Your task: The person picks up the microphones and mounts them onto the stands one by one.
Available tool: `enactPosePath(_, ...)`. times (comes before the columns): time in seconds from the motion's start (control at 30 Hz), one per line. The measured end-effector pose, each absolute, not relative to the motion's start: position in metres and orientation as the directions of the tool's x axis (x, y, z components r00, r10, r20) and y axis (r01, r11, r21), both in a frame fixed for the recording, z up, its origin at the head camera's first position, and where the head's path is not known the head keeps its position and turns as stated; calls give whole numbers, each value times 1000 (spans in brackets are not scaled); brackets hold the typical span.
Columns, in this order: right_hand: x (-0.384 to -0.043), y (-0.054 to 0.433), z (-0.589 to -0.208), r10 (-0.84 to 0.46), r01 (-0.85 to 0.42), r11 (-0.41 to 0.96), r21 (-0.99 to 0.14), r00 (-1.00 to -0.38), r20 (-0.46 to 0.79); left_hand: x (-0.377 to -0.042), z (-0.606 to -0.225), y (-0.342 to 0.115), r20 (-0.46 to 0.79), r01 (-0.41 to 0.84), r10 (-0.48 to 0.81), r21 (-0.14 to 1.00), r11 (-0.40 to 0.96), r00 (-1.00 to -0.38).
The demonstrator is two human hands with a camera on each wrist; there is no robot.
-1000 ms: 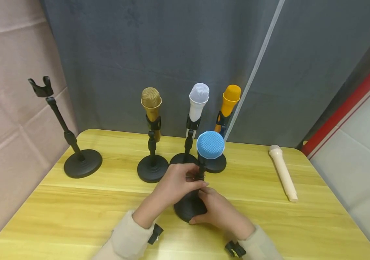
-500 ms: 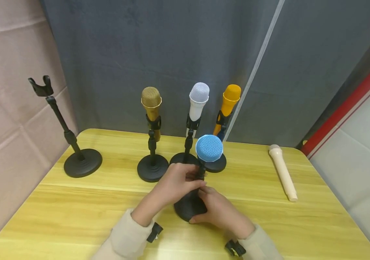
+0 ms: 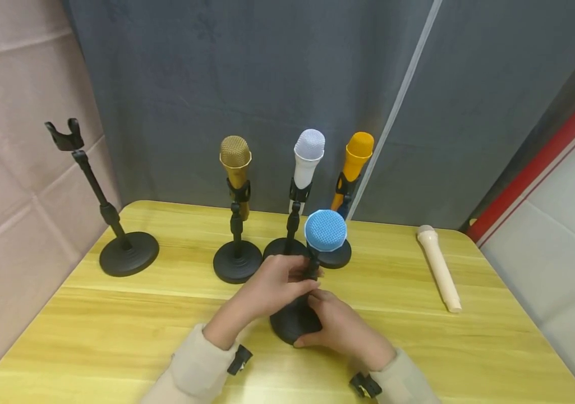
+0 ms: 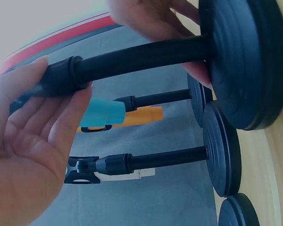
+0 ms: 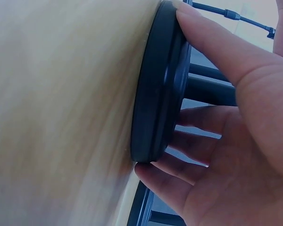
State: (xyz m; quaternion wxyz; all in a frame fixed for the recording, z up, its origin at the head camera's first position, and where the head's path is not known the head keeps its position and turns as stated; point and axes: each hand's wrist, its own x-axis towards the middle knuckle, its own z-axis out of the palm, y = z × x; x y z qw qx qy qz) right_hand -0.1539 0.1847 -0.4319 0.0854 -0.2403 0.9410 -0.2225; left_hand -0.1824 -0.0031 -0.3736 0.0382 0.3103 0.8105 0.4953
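A blue-headed microphone (image 3: pixel 325 230) sits on a black tabletop microphone stand (image 3: pixel 293 321) at the middle of the table. My left hand (image 3: pixel 273 285) grips the stand's pole at its thick collar (image 4: pixel 61 76), thumb on one side and fingers on the other. Lower down, my right hand (image 3: pixel 340 325) holds the round base (image 5: pixel 161 89), with its thumb and fingers spread about the rim. In the left wrist view, the microphone's light blue body (image 4: pixel 104 113) shows behind the pole. Its clip is hidden in the head view.
Behind stand a gold microphone (image 3: pixel 235 152), a white microphone (image 3: pixel 309 147) and an orange microphone (image 3: pixel 358 154), each on a black stand. A stand with a bare clip (image 3: pixel 124 252) is at the left. A cream microphone (image 3: pixel 440 269) lies at the right. A grey curtain (image 3: pixel 247 73) hangs behind.
The blue microphone head has tipped slightly down and left since a second ago, then stayed still. Both hands keep their places on the stand.
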Motion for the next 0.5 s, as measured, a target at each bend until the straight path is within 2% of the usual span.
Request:
enactPosePath(0.27,-154,186,-434,-491,-410,779,-473,-869,-56,-178,-375,3,301,452,385,795,404,-873)
enactPosePath(0.5,-155,188,-434,-489,-408,780,-475,-870,-56,-179,-373,3,300,464,412,795,390,-860)
